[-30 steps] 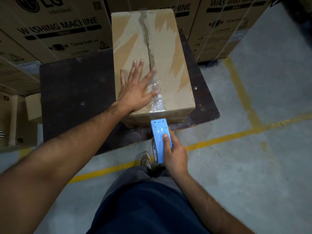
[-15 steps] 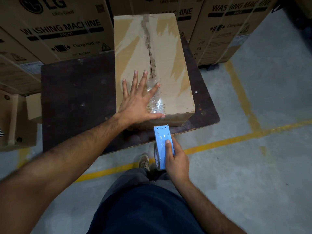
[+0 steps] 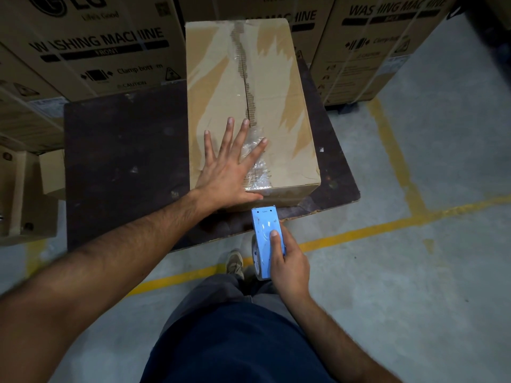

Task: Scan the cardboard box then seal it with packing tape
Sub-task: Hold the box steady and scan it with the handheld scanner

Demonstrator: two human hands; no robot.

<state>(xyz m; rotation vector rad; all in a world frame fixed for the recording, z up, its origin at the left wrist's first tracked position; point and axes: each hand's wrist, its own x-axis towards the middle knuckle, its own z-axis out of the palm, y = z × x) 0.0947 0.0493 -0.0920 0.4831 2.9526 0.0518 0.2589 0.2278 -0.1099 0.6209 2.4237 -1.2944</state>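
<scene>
Tall brown cardboard box (image 3: 249, 106) sits on a dark scuffed wooden platform (image 3: 121, 161), near edge at the platform's front, stacked printed washing-machine cartons (image 3: 91, 45) behind it. Left hand (image 3: 229, 172) lies flat on the box top with fingers spread, pressing crinkled clear packing tape (image 3: 255, 172) at the near end of the centre seam — not clamped on anything. Right hand (image 3: 290, 261) is wrapped around a light-blue plastic tape dispenser (image 3: 266, 239), held just off the box's front edge.

Handling, judged: corrugated board is stiff at edges, soft mid-panel; top skin is torn along the seam, so tape may bond poorly there. Weight unknown. Brace with a flat palm beside the seam, not on it. Only 1 short tape patch is visible — most of the seam is bare.
</scene>
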